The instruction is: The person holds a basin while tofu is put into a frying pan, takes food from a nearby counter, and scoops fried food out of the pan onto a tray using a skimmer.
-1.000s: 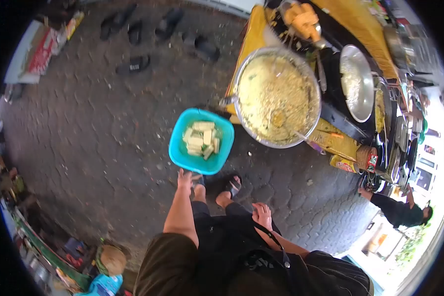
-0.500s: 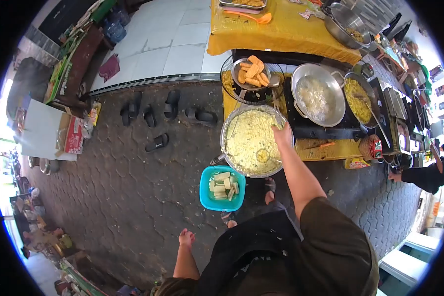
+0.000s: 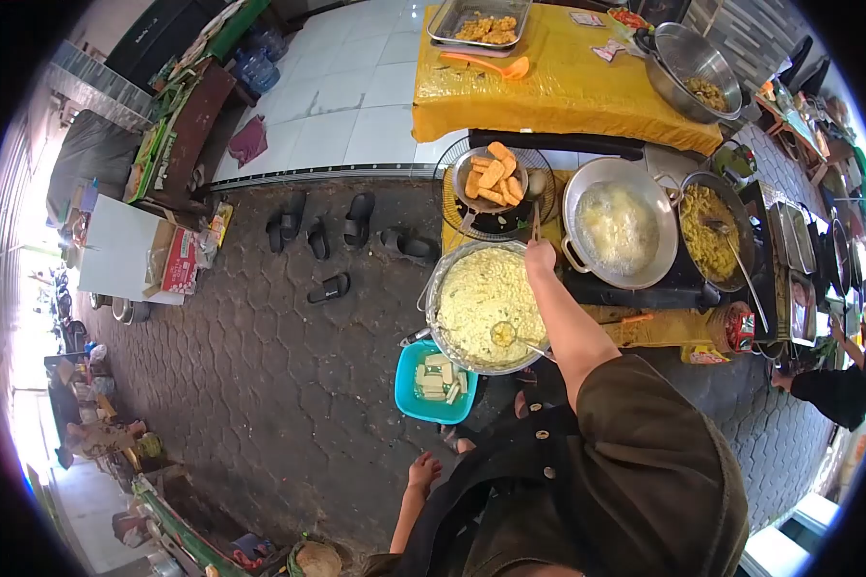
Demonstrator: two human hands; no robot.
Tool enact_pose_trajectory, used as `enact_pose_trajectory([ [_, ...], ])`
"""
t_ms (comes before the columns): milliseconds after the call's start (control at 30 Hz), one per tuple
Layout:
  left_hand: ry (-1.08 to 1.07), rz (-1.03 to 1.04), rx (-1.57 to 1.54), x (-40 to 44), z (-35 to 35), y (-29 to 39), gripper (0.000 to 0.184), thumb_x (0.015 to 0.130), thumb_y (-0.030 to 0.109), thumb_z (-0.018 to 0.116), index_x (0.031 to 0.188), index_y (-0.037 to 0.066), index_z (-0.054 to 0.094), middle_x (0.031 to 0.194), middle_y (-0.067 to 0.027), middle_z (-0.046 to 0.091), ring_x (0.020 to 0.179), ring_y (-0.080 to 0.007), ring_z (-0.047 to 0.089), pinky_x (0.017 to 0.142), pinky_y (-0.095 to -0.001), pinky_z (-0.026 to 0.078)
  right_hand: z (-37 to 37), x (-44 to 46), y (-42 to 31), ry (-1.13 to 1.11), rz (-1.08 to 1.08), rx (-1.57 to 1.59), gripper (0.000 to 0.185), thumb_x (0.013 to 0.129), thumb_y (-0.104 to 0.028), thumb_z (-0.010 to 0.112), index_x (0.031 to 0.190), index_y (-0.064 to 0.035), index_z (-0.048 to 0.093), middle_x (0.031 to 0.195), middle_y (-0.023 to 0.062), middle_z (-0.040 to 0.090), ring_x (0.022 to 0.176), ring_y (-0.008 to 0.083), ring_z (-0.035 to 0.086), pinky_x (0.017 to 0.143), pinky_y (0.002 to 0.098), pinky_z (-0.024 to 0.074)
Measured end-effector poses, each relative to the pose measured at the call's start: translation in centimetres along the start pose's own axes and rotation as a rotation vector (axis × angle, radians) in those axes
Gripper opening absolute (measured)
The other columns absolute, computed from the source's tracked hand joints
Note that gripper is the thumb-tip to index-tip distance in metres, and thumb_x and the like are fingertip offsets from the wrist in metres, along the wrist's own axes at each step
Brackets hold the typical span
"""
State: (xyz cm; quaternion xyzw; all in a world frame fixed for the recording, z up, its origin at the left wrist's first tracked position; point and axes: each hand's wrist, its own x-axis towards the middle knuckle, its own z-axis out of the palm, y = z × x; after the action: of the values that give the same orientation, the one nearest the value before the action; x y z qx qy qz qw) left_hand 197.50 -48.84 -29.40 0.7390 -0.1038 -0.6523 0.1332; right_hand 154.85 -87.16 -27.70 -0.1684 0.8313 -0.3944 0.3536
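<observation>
My right hand point(image 3: 540, 256) is closed on the handle of a utensil point(image 3: 537, 227), at the back edge of a large bowl of pale batter point(image 3: 486, 303). A ladle point(image 3: 503, 334) rests in the batter. Beside the utensil, fried orange-brown pieces point(image 3: 492, 179) lie in a strainer bowl over a wire basket. To the right stands a pan of bubbling oil point(image 3: 614, 226). My left hand point(image 3: 424, 471) hangs low with its fingers curled and nothing visible in them. In front of it, a turquoise basin point(image 3: 405, 385) on the ground holds pale blocks point(image 3: 439, 377).
A pan of yellow food point(image 3: 707, 236) with a spoon stands further right. Behind is a yellow-covered table point(image 3: 548, 82) with a tray point(image 3: 443, 24), an orange spoon point(image 3: 491, 65) and a steel pot point(image 3: 678, 91). Black sandals point(image 3: 329, 288) lie on the paving. Another person point(image 3: 832, 394) is at far right.
My right hand has risen from low beside my body, over the batter, to the utensil, and closed on it. My left hand has left the basin's rim. The view has swung towards the stove.
</observation>
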Motion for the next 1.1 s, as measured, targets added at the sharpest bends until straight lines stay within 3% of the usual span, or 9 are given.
enact_pose_trajectory([
  [67, -0.025, 0.02, 0.007, 0.7, 0.6, 0.3, 0.04, 0.086, 0.015, 0.051, 0.124, 0.004, 0.045, 0.096, -0.0092, 0.061, 0.077, -0.0185, 0.061, 0.062, -0.0302, 0.049, -2.4, -2.1, -1.4, 0.093, -0.13, -0.355, 0.03, 0.086, -0.027, 0.046, 0.098, -0.001, 0.056, 0.093, 0.0233, 0.062, 0.091, 0.0397, 0.058, 0.075, 0.0489, 0.0447],
  [267, -0.017, 0.065, 0.011, 1.9, -1.3, 1.0, 0.041, 0.083, 0.012, 0.051, 0.123, 0.005, 0.045, 0.093, -0.0083, 0.06, 0.077, -0.0191, 0.061, 0.062, -0.0315, 0.05, -9.0, -5.8, 0.8, 0.181, -0.197, -0.298, 0.026, 0.088, -0.025, 0.046, 0.093, -0.0003, 0.055, 0.085, 0.0232, 0.06, 0.082, 0.0398, 0.058, 0.071, 0.0483, 0.0443],
  [367, -0.256, 0.581, 0.301, 6.2, -5.1, -1.9, 0.042, 0.082, 0.01, 0.05, 0.123, 0.006, 0.044, 0.09, -0.0075, 0.06, 0.077, -0.0199, 0.061, 0.061, -0.0314, 0.049, -13.8, -8.2, 1.2, 0.1, -0.158, -0.022, 0.024, 0.089, -0.023, 0.047, 0.091, -0.0002, 0.053, 0.075, 0.0168, 0.055, 0.068, 0.0311, 0.052, 0.062, 0.042, 0.0426],
  [467, -0.125, 0.247, 0.169, 2.1, -3.6, 1.2, 0.041, 0.082, 0.008, 0.05, 0.122, 0.005, 0.043, 0.087, -0.0082, 0.059, 0.074, -0.0208, 0.06, 0.057, -0.0315, 0.048, -19.9, -11.8, 0.8, -0.092, -0.097, 0.489, 0.019, 0.092, -0.022, 0.049, 0.09, -0.0034, 0.051, 0.064, 0.0025, 0.049, 0.045, 0.0082, 0.04, 0.04, 0.0255, 0.0375],
  [633, -0.092, 0.067, -0.008, 0.0, -3.4, 3.7, 0.042, 0.079, 0.006, 0.053, 0.12, 0.005, 0.044, 0.077, -0.0064, 0.056, 0.062, -0.0192, 0.056, 0.052, -0.0303, 0.046, -24.8, -15.1, 4.3, -0.19, -0.375, 0.518, 0.016, 0.091, -0.02, 0.051, 0.088, -0.0043, 0.049, 0.062, 0.0028, 0.049, 0.043, 0.0097, 0.043, 0.041, 0.0264, 0.0399],
  [767, -0.146, 0.168, 0.197, 1.8, -4.4, 3.5, 0.04, 0.078, 0.008, 0.056, 0.117, 0.006, 0.047, 0.073, -0.0059, 0.056, 0.06, -0.0193, 0.057, 0.049, -0.0295, 0.045, -27.8, -13.9, 2.5, -0.505, -0.05, 0.599, 0.015, 0.091, -0.021, 0.05, 0.09, -0.0059, 0.049, 0.063, 0.0021, 0.048, 0.045, 0.008, 0.042, 0.042, 0.026, 0.0396],
  [867, -0.066, 0.18, 0.224, -0.4, -3.3, 5.0, 0.039, 0.078, 0.009, 0.056, 0.116, 0.006, 0.049, 0.072, -0.0058, 0.057, 0.061, -0.0192, 0.057, 0.049, -0.0294, 0.045, -27.8, -11.0, 4.1, -0.261, 0.02, 0.407, 0.021, 0.09, -0.024, 0.049, 0.094, -0.0033, 0.052, 0.067, 0.0087, 0.055, 0.053, 0.0184, 0.052, 0.049, 0.0333, 0.0446],
  [933, -0.001, 0.143, 0.168, -1.0, -2.8, 5.2, 0.038, 0.079, 0.009, 0.056, 0.116, 0.006, 0.049, 0.073, -0.0058, 0.057, 0.061, -0.0191, 0.058, 0.049, -0.0295, 0.045, -28.2, -10.0, 5.6, 0.166, -0.248, -0.423, 0.028, 0.09, -0.028, 0.048, 0.095, -0.0009, 0.052, 0.08, 0.0174, 0.061, 0.073, 0.0334, 0.06, 0.063, 0.0439, 0.0475],
  [1100, -0.077, 0.134, 0.106, -1.1, -2.6, 4.2, 0.037, 0.081, 0.007, 0.052, 0.117, 0.005, 0.048, 0.072, -0.0059, 0.056, 0.062, -0.0187, 0.058, 0.051, -0.03, 0.045, -28.9, -9.6, 8.1, 0.034, -0.14, -0.664, 0.031, 0.09, -0.03, 0.044, 0.1, -0.0024, 0.053, 0.101, 0.0216, 0.06, 0.098, 0.0389, 0.056, 0.082, 0.0486, 0.0444],
])
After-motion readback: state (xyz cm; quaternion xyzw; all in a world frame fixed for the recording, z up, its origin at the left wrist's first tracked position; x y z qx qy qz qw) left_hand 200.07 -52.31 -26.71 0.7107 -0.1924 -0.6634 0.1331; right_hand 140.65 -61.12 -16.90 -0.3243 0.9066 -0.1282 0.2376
